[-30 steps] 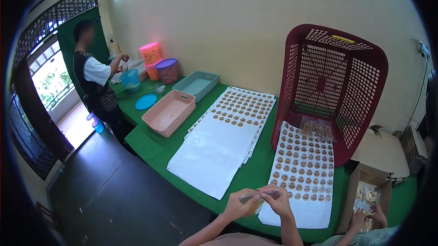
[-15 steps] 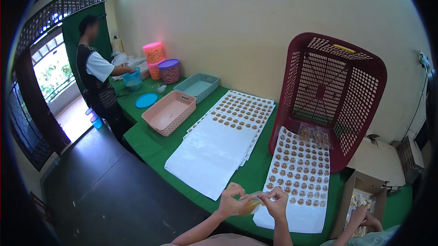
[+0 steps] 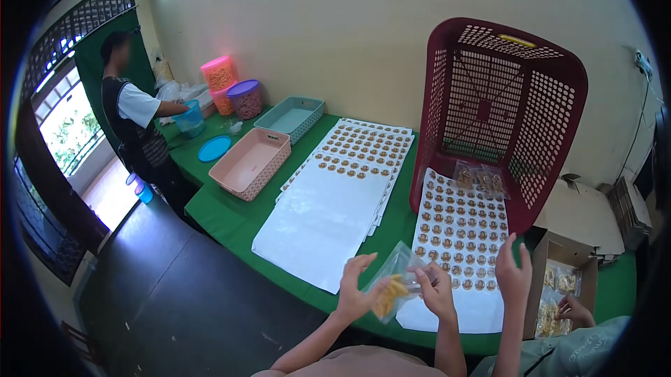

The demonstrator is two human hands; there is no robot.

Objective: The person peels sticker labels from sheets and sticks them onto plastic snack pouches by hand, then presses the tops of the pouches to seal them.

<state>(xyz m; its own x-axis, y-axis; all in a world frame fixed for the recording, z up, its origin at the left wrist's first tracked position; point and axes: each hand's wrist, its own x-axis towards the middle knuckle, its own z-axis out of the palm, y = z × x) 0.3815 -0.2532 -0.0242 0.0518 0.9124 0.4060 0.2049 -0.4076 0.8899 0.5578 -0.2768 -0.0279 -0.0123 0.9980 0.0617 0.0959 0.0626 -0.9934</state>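
Observation:
A small clear plastic bag of yellow snack pieces (image 3: 395, 289) is tilted in front of me, above the table's front edge. My right hand (image 3: 436, 293) pinches the bag's right side between thumb and fingers. My left hand (image 3: 356, 293) is on the bag's other side, its fingers apart and curved, the thumb against the bag. Beneath my right hand lies a white sheet of round brown labels (image 3: 458, 237), its lower part bare. To the left is a stack of similar sheets (image 3: 314, 226), the top one partly bare.
A large maroon crate (image 3: 433, 125) tipped on its side holds several filled bags (image 3: 482, 178). At right, a co-worker's hand (image 3: 514, 272) is raised; another reaches into a cardboard box (image 3: 589, 279) of bags. Pink (image 3: 244, 167) and green baskets (image 3: 297, 122) stand left. Another person (image 3: 136, 118) handles a blue tub.
My left fingers have opened away from the bag's top, and the bag has turned upright into clearer view. The co-worker's nearer hand has risen from the box. My view has shifted slightly.

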